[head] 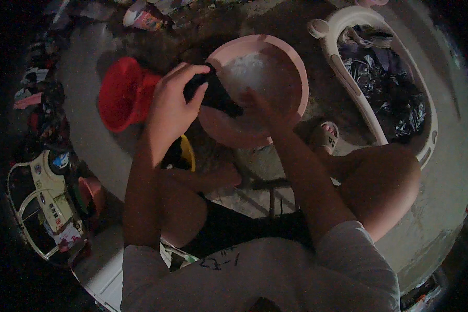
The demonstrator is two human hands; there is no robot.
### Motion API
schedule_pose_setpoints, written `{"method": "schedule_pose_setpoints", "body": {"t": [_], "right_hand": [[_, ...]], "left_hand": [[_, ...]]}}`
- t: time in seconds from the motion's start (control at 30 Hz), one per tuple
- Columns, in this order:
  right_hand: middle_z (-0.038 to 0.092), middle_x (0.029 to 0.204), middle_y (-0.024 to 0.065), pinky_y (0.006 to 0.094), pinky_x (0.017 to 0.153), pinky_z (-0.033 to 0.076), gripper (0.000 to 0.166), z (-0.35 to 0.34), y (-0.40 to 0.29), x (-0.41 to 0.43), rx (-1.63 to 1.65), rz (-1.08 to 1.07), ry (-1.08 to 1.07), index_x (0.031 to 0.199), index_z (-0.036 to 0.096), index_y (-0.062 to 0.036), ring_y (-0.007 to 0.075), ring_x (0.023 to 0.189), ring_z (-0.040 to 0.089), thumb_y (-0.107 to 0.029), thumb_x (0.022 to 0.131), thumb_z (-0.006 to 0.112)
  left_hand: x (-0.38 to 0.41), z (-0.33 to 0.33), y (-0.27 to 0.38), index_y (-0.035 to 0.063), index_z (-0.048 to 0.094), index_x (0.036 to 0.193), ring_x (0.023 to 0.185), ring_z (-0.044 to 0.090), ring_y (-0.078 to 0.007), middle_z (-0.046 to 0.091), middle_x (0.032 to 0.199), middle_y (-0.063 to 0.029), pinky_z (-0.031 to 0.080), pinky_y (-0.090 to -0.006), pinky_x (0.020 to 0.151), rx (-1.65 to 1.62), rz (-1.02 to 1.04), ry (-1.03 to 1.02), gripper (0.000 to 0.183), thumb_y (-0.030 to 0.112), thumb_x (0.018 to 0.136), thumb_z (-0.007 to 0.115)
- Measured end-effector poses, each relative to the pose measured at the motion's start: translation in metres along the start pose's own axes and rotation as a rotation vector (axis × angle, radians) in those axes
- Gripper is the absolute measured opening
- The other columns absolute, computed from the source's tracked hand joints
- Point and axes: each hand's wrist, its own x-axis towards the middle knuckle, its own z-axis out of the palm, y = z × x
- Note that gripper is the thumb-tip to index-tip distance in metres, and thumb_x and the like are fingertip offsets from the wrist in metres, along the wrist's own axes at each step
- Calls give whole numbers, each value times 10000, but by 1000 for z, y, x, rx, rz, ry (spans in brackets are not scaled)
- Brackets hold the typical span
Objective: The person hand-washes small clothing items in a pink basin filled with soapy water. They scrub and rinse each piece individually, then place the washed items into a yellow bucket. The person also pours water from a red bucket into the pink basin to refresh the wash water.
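Between the thumb and fingers of my left hand is a black cloth, perhaps a sock. It hangs down over the near left side of a pink plastic basin. Whitish, cloudy water or suds show inside the basin. My right hand reaches down into the basin, beside the lower end of the cloth. Deep shade blurs its fingers, and whether they grip anything is not visible.
Left of the basin is a red flared plastic vessel. A yellow-rimmed container sits below it. At right stands a pale plastic tub holding dark, shiny items. A slippered foot and a printed cup are nearby.
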Motion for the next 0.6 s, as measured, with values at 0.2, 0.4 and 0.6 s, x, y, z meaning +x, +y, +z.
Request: {"method": "schedule_pose_setpoints", "body": {"t": [0.2, 0.4, 0.6], "right_hand": [[605, 991, 71, 331, 869, 430, 410, -16, 24, 16, 57, 40, -94, 1075, 588, -16, 195, 928, 552, -385, 909, 520], [591, 1042, 92, 332, 895, 432, 447, -26, 3, -13, -167, -194, -12, 1126, 551, -3, 207, 963, 551, -398, 926, 493], [578, 1094, 114, 333, 920, 433, 485, 7, -43, -23, 13, -51, -188, 1177, 514, 9, 219, 998, 551, -412, 942, 465]], "left_hand": [[12, 21, -42, 14, 556, 1006, 931, 601, -367, 620, 965, -181, 474, -385, 788, -46, -52, 40, 215, 47, 804, 622], [11, 57, -102, 70, 490, 1124, 900, 622, -365, 644, 946, -191, 493, -427, 761, -82, -228, 124, 355, 130, 812, 651], [5, 100, -103, 27, 572, 998, 856, 646, -287, 658, 959, -147, 510, -373, 751, -66, -199, -11, 234, 105, 801, 669]]}}
